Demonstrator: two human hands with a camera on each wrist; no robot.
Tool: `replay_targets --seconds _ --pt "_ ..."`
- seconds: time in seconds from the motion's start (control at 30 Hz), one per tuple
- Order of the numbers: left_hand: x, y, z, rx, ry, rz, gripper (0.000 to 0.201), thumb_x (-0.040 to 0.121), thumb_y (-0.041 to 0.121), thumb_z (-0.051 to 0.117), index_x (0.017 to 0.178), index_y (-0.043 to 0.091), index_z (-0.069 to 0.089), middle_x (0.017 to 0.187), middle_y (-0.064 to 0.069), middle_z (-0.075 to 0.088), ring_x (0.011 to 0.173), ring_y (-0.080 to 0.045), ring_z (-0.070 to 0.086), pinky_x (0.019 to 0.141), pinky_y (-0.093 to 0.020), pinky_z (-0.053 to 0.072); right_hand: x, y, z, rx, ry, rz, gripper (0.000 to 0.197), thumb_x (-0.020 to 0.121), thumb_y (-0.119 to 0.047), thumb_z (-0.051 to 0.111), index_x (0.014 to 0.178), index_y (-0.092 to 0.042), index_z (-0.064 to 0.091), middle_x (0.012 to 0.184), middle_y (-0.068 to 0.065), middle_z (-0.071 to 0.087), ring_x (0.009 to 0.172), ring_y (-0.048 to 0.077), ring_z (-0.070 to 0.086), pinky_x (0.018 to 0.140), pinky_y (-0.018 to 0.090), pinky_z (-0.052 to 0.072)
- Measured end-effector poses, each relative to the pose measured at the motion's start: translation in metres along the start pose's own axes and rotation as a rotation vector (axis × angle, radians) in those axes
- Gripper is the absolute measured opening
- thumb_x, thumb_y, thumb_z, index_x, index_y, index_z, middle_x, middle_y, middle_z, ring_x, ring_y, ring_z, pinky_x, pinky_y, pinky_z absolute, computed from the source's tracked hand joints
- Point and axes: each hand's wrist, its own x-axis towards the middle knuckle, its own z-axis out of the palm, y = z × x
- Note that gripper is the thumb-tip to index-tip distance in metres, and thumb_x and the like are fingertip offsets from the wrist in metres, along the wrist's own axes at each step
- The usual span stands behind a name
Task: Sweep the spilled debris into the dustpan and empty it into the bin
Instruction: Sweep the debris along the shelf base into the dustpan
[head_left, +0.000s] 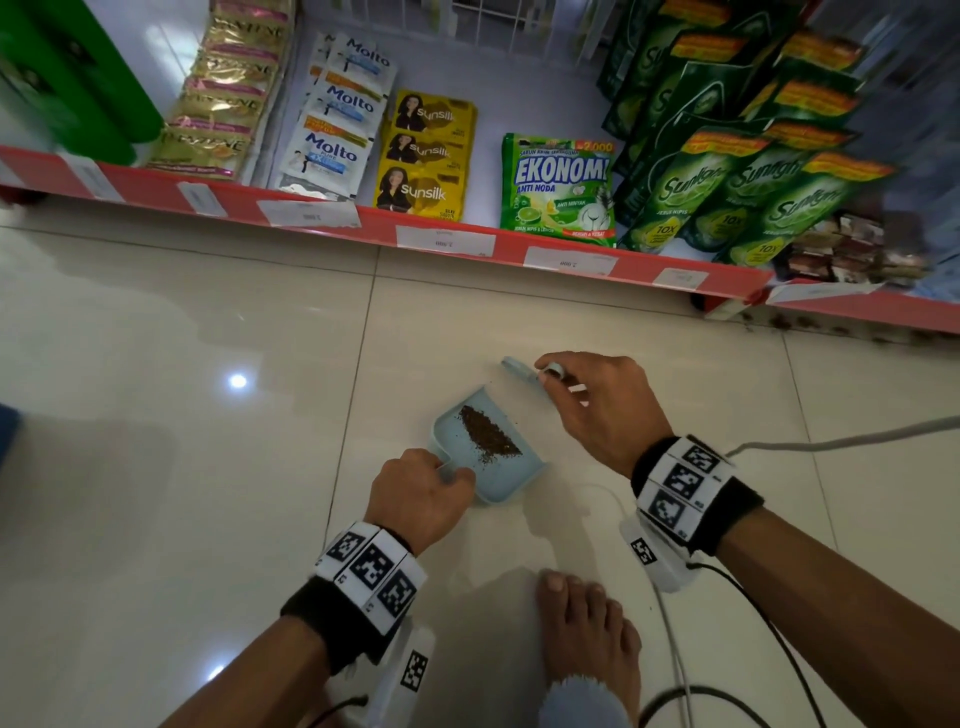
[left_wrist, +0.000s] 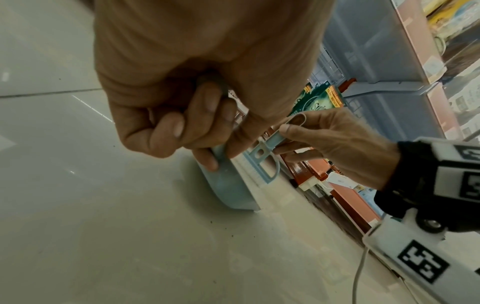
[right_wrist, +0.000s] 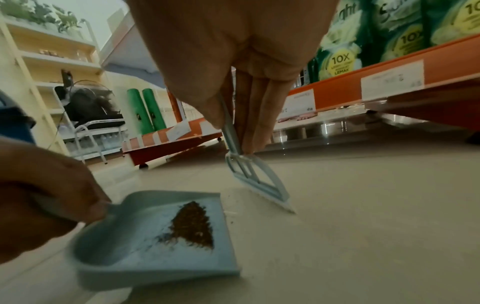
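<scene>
Holding dustpan (head_left: 501, 480) flat, left hand (head_left: 421, 499); brush (right_wrist: 255, 181) beyond its lip.

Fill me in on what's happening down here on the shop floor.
A person is crouched by a low shelf, sweeping up a spill. The left hand grips the handle of a pale blue dustpan resting on the tiled floor. A pile of brown debris already sits in it. The right hand pinches a small matching brush, its edge at the floor just beyond the pan's lip. No bin is in view.
</scene>
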Motion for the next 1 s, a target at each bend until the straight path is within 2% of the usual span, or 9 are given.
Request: replay_targets --seconds 0.13,0.23,0.3,0.47,0.57,0.63,0.77,0.9,1.0 --pt "0.002 0.000 0.000 0.011 -0.007 0.007 0.040 0.089 0.036 0.059 0.060 0.013 0.045 0.057 0.002 0.048 0.063 -0.022 0.051 0.052 -0.025 0.033 -0.011 -0.006 0.008 0.159 -0.033 0.013 0.013 0.094 -0.021 0.061 0.094 -0.017 0.073 0.082 -0.004 0.075 0.072 0.007 0.070 0.070 0.029 0.060" --pt "0.002 0.000 0.000 0.030 -0.005 0.007 0.038 0.090 0.038 0.059 0.067 0.011 0.047 0.059 0.002 0.047 0.064 -0.020 0.050 0.052 -0.025 0.033 -0.012 -0.004 0.005 0.230 0.033 0.084 0.013 0.093 -0.024 0.060 0.096 -0.020 0.073 0.081 -0.007 0.075 0.074 0.003 0.071 0.069 0.026 0.061" --pt "0.001 -0.001 0.000 0.029 -0.003 0.013 0.039 0.090 0.038 0.059 0.064 0.013 0.045 0.059 0.003 0.047 0.060 -0.017 0.048 0.049 -0.025 0.031 -0.010 0.000 0.001 0.213 0.086 0.099 0.013 0.093 -0.024 0.061 0.098 -0.020 0.073 0.085 -0.007 0.076 0.076 0.004 0.072 0.068 0.027 0.062" --pt "-0.002 -0.001 0.000 0.010 0.009 0.037 0.041 0.090 0.036 0.059 0.059 0.016 0.041 0.059 0.002 0.045 0.061 -0.018 0.046 0.049 -0.024 0.031 -0.002 0.008 -0.007 0.040 0.082 0.037 0.016 0.096 -0.026 0.058 0.103 -0.022 0.072 0.093 -0.005 0.076 0.079 0.013 0.071 0.069 0.039 0.061" --pt "-0.005 -0.002 0.001 -0.020 0.012 0.031 0.041 0.090 0.034 0.059 0.058 0.016 0.040 0.058 0.002 0.045 0.059 -0.018 0.046 0.049 -0.024 0.030 0.002 0.006 -0.003 -0.100 -0.001 0.017 0.021 0.097 -0.028 0.055 0.111 -0.026 0.070 0.100 -0.003 0.074 0.081 0.023 0.069 0.070 0.041 0.057" --pt "-0.008 -0.003 0.003 -0.036 0.022 0.032 0.041 0.090 0.033 0.059 0.058 0.015 0.042 0.057 0.001 0.046 0.059 -0.019 0.047 0.049 -0.025 0.031 0.001 0.002 0.002 -0.126 -0.080 -0.009 0.022 0.098 -0.026 0.053 0.111 -0.024 0.070 0.098 0.000 0.073 0.078 0.025 0.066 0.069 0.040 0.055" --pt "-0.012 -0.009 0.008 -0.049 0.039 0.040 0.039 0.091 0.034 0.058 0.061 0.012 0.046 0.060 -0.002 0.051 0.061 -0.022 0.050 0.053 -0.025 0.033 -0.014 -0.016 0.013 0.022 -0.157 -0.039 0.017 0.097 -0.022 0.054 0.097 -0.016 0.070 0.085 0.002 0.073 0.071 0.019 0.067 0.069 0.039 0.057" --pt "-0.013 -0.015 0.012 -0.092 0.067 0.070 0.038 0.091 0.035 0.058 0.059 0.017 0.046 0.062 -0.001 0.054 0.061 -0.020 0.052 0.054 -0.025 0.034 -0.009 -0.026 0.009 0.137 -0.055 -0.020 0.016 0.096 -0.025 0.057 0.097 -0.020 0.072 0.083 -0.007 0.075 0.072 0.003 0.070 0.069 0.029 0.060" --pt "-0.016 -0.023 0.013 -0.183 0.088 0.076 0.037 0.089 0.035 0.061 0.058 0.021 0.047 0.056 0.005 0.054 0.055 -0.013 0.050 0.051 -0.024 0.035 0.013 -0.025 0.002 0.147 0.007 -0.039 0.015 0.095 -0.024 0.061 0.100 -0.019 0.074 0.092 -0.005 0.076 0.077 0.005 0.070 0.075 0.029 0.061"
